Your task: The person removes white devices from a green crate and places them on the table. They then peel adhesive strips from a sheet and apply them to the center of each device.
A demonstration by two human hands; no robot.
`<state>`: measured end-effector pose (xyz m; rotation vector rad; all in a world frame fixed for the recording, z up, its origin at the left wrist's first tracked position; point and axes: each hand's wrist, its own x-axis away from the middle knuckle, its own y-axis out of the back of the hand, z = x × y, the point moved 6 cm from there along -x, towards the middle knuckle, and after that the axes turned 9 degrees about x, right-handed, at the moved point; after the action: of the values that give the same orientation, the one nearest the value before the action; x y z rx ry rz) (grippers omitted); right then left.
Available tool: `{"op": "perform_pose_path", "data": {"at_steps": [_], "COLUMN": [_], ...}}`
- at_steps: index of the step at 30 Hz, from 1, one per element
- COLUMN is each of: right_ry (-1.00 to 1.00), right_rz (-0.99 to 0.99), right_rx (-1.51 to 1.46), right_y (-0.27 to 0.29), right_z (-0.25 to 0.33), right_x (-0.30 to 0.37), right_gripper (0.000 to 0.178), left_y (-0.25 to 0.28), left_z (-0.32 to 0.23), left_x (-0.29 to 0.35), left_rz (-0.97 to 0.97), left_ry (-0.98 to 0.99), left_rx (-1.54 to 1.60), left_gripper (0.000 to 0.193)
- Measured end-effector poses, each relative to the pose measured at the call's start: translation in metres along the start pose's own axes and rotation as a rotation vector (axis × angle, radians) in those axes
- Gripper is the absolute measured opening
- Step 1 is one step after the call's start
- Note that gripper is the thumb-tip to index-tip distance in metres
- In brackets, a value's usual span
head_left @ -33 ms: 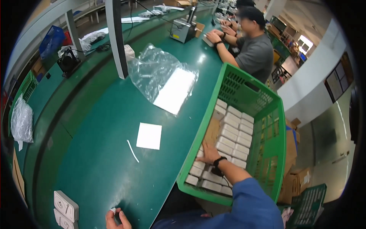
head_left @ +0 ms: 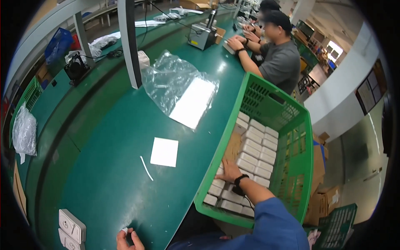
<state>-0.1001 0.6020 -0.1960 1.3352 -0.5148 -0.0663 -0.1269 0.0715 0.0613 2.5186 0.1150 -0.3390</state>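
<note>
My right hand [head_left: 230, 171] reaches into a green plastic crate [head_left: 309, 166] on the right. Its thumb and fingers are closed about a small white box [head_left: 219, 171] in the row along the crate's left wall. More white boxes [head_left: 251, 148] with rounded edges stand in rows, beside a bare strip of brown cardboard [head_left: 234, 143]. At the bottom edge, my left hand [head_left: 130, 241] is over the green table [head_left: 104, 166], thumb and forefinger apart. Something small and white is at a fingertip. Two pale grey-white cases [head_left: 72, 223] with round marks lie to its left.
A white square sheet [head_left: 164, 152] and a thin white strip [head_left: 146, 168] lie mid-table. Beyond them is a clear plastic bag [head_left: 171, 81] with a white sheet [head_left: 193, 103], near a metal post [head_left: 130, 46]. A co-worker [head_left: 279, 58] sits past the crate, near a grey machine [head_left: 202, 36].
The whole view has shifted very slightly, so things sit a little lower in it. Both hands keep nearly the same places and poses.
</note>
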Motion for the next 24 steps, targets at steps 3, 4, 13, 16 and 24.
{"op": "perform_pose_path", "data": {"at_steps": [3,4,13,16,24], "right_ry": [0.028,0.036,0.107,0.111,0.024], "right_rz": [0.060,0.051,-0.029,0.121,-0.313], "right_rx": [-0.003,0.009,0.195,0.179,-0.032], "right_y": [-0.009,-0.010,-0.026,-0.021,0.040], "right_z": [-0.015,-0.021,-0.022,-0.019,-0.027], "right_x": [-0.014,-0.018,-0.030,-0.029,-0.019], "right_gripper": [0.115,0.115,0.093,0.084,0.082], "left_y": [-0.011,-0.013,-0.027,-0.025,-0.027], "left_z": [0.003,0.009,0.018,0.021,0.021], "left_x": [-0.008,-0.009,-0.012,-0.012,-0.014], "left_rz": [0.003,-0.017,-0.066,-0.057,-0.016], "left_ry": [-0.008,-0.025,-0.166,-0.146,-0.120], "left_rx": [-0.036,-0.069,-0.195,-0.164,-0.115], "left_gripper": [0.020,0.020,0.020,0.020,0.023]}}
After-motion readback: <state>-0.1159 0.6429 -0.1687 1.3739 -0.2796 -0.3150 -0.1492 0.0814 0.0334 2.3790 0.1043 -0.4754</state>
